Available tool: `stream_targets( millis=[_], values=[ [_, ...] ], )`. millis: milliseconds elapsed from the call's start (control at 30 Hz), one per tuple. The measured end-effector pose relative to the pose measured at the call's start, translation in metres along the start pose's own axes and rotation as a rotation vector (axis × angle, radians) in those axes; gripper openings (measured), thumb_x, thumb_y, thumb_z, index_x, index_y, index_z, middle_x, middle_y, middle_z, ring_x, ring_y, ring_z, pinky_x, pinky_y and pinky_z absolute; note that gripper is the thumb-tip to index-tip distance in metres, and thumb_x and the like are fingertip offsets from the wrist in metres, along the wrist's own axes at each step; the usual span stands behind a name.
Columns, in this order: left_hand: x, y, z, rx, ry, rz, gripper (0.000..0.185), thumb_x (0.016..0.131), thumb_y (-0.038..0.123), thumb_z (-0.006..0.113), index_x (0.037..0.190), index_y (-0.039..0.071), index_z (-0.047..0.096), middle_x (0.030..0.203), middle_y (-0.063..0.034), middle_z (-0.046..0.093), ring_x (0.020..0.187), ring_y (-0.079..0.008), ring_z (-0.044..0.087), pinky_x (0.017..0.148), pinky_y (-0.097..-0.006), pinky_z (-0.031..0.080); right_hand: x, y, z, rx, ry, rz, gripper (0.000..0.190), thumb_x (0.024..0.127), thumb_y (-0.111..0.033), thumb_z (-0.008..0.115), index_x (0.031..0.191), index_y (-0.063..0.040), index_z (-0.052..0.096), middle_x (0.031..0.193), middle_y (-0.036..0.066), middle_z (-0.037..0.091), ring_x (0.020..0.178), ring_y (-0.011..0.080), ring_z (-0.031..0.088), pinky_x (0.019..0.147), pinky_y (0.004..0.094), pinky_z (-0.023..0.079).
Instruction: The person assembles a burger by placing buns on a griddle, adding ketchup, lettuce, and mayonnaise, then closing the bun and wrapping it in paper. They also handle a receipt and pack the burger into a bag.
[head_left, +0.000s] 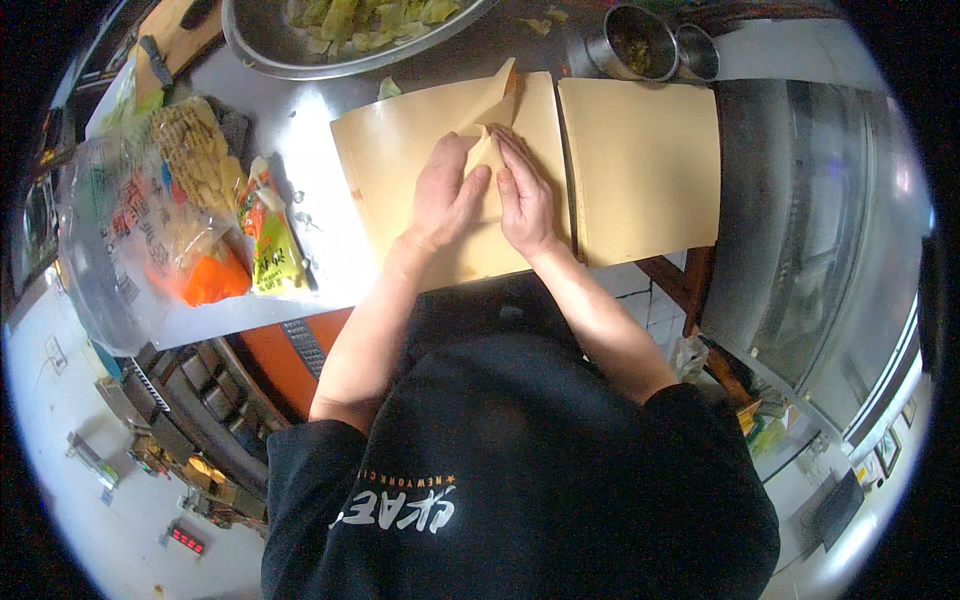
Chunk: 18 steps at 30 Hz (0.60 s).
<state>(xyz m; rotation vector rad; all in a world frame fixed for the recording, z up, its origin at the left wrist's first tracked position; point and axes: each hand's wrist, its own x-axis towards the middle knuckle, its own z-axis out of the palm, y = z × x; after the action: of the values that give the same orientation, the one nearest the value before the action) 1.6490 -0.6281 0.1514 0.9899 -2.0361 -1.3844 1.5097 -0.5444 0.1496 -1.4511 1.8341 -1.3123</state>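
Directly before me is a stack of thin tan sheets (390, 165); I cannot tell whether they are paper or a sheet food such as bean-curd skin. One sheet (491, 105) is lifted and creased between my hands, its pointed corner rising away from me. My left hand (446, 191) presses the left side of this fold, thumb near the middle. On the other side my right hand (527, 195) lies along it with fingers extended and close together. What is between the palms is mostly hidden.
A second stack of tan sheets (641, 165) adjoins at right. Beyond are a metal basin (330, 69) of green leafy vegetables and a steel pot (609, 49). At left lie packaged noodles (196, 154), a printed food packet (274, 247), a plastic bag (112, 247) and a cutting board (165, 37).
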Motion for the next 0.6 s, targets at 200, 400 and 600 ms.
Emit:
stream_targets(
  millis=[200, 400, 600],
  values=[
    [0.007, 0.007, 0.005, 0.194, 0.235, 0.114, 0.038, 0.092, 0.017, 0.068, 0.127, 0.003, 0.059, 0.117, -0.02, 0.061, 0.113, -0.041, 0.053, 0.096, -0.0475, 0.044, 0.007, 0.015, -0.003, -0.016, -0.099, 0.132, 0.031, 0.104, -0.014, 0.058, 0.127, 0.006, 0.061, 0.12, 0.018, 0.068, 0.113, 0.0284, 0.066, 0.1, 0.036, 0.051],
    [0.003, 0.008, 0.004, 0.098, 0.23, -0.111, 0.031, 0.085, 0.017, 0.077, 0.109, 0.003, 0.064, 0.115, -0.0177, 0.06, 0.107, -0.0355, 0.054, 0.093, -0.0448, 0.045, 0.065, 0.023, -0.006, 0.314, 0.051, 0.343, 0.058, 0.091, -0.001, 0.075, 0.139, 0.002, 0.042, 0.104, 0.009, 0.062, 0.088, 0.0158, 0.064, 0.078, 0.029, 0.055],
    [0.026, -0.004, -0.005, -0.043, 0.283, 0.017, 0.032, 0.078, 0.012, 0.083, 0.096, 0.001, 0.059, 0.108, -0.0161, 0.062, 0.105, -0.0268, 0.057, 0.093, -0.0378, 0.048, 0.12, -0.011, -0.046, -0.036, -0.385, -0.122, 0.014, 0.085, -0.002, 0.074, 0.099, -0.001, 0.073, 0.087, 0.006, 0.063, 0.083, 0.0207, 0.065, 0.071, 0.0344, 0.054]
  ],
)
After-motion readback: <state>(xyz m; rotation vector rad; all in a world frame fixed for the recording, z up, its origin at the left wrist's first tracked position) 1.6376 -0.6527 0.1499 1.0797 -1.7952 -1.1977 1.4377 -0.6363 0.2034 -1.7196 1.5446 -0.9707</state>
